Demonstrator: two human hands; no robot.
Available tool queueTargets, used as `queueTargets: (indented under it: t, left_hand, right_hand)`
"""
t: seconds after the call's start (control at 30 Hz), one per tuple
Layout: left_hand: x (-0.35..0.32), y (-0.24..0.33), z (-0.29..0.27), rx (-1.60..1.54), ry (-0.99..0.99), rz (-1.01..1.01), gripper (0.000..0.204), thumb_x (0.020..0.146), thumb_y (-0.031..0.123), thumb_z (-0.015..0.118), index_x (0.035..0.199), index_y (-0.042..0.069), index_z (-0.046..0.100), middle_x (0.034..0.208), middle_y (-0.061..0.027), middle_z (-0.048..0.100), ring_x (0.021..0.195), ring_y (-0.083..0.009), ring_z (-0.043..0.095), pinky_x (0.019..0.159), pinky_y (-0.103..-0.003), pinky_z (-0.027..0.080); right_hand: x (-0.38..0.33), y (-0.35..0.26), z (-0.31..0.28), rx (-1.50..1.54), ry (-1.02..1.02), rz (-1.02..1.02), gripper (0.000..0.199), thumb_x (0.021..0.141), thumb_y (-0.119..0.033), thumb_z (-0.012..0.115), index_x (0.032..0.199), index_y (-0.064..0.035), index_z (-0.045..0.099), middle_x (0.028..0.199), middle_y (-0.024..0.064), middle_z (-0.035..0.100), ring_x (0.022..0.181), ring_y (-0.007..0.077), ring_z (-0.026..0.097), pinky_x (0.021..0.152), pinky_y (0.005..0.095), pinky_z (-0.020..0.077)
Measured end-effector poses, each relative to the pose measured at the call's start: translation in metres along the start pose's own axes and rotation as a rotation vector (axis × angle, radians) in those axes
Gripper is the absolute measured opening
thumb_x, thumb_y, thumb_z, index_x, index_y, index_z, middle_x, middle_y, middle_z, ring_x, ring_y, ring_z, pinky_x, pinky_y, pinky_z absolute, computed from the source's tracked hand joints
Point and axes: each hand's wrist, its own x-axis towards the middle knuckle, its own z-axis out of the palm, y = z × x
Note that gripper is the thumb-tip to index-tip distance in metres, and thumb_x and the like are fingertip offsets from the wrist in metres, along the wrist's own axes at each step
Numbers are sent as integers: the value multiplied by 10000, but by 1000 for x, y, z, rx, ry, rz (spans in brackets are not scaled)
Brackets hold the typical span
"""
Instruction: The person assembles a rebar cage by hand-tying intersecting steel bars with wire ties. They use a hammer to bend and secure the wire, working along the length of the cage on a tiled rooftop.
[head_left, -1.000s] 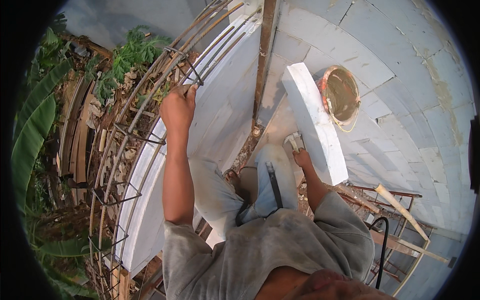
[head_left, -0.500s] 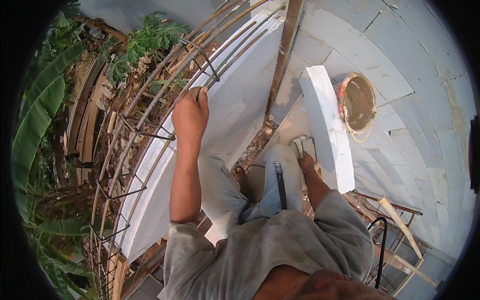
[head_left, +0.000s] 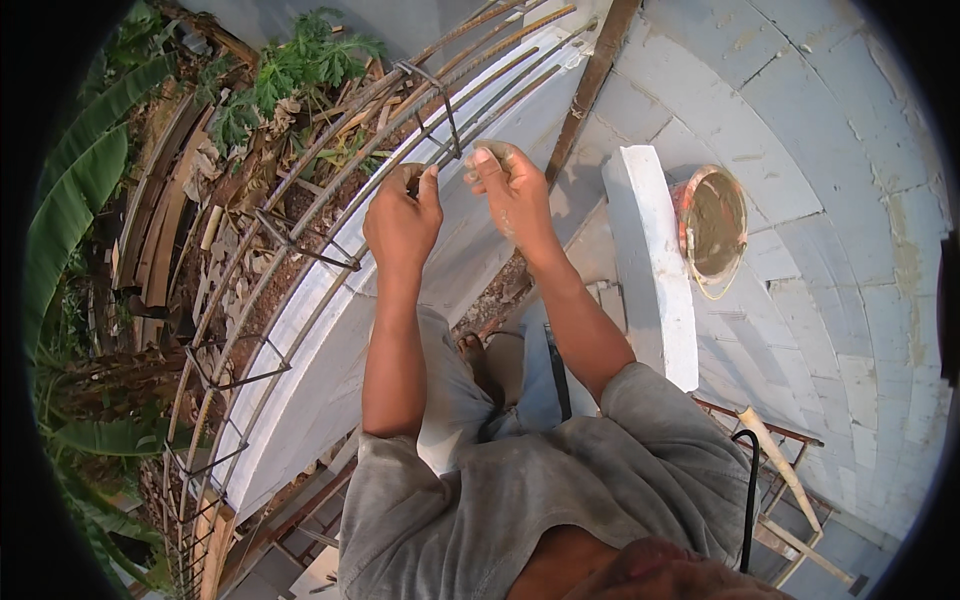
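My left hand (head_left: pixel 402 222) is closed over the steel bars along the top of a white block wall (head_left: pixel 318 345). Its fingers curl down and hide whatever they grip. Just to its right, my right hand (head_left: pixel 517 198) is raised with bent fingers and the thumb pressed to them. Grey smears mark those fingers, and anything between them is too small to make out. The rebar cage (head_left: pixel 287 245), long rods tied with square stirrups, runs along the wall's outer side. One stirrup (head_left: pixel 448 120) stands just above the two hands.
A loose white block (head_left: pixel 655 270) stands on edge at my right. Beside it is a bucket (head_left: pixel 715 225) of grey mortar. A wooden post (head_left: pixel 592 85) rises ahead, and a block wall (head_left: pixel 800 190) curves round the right. Plants (head_left: pixel 85 230) and planks (head_left: pixel 165 205) lie left.
My right hand has come up from low beside the loose block, where it was at a pale object, to near my left hand. The left hand has stayed at the wall's top.
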Motion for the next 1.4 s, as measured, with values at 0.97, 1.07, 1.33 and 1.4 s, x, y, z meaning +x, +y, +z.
queueTargets:
  t: [0.97,1.07,1.33,1.4]
  left_hand:
    - [11,28,-57,-1565,349,-41,501,1053,338,327,1364,-55,345,1393,-225,428,1340,-292,411,1110,-448,334]
    - [14,27,-57,-1548,384,-46,487,1055,331,323,1355,-51,364,1381,-226,454,1328,-285,429,1091,-435,352]
    - [10,33,-52,-1488,466,-115,461,1043,383,337,1271,-14,389,1274,-212,536,1255,-293,497,1069,-469,368]
    - [14,34,-51,-1502,446,-90,469,1036,355,347,1324,-15,372,1298,-206,529,1257,-280,494,1046,-436,382]
  right_hand:
    - [33,-98,64,-430,-156,-116,926,893,-302,629,1517,11,21,1074,271,583,965,344,609,874,434,469]
    - [37,-87,58,-203,-67,-38,909,888,-303,653,1495,58,81,1077,261,620,969,308,628,877,394,480]
    - [89,-54,33,148,-32,75,429,934,-304,641,1126,71,560,889,78,631,738,131,588,664,272,501]
    - [96,-54,31,225,-56,128,361,942,-283,629,1060,53,569,901,97,643,770,158,628,690,292,533]
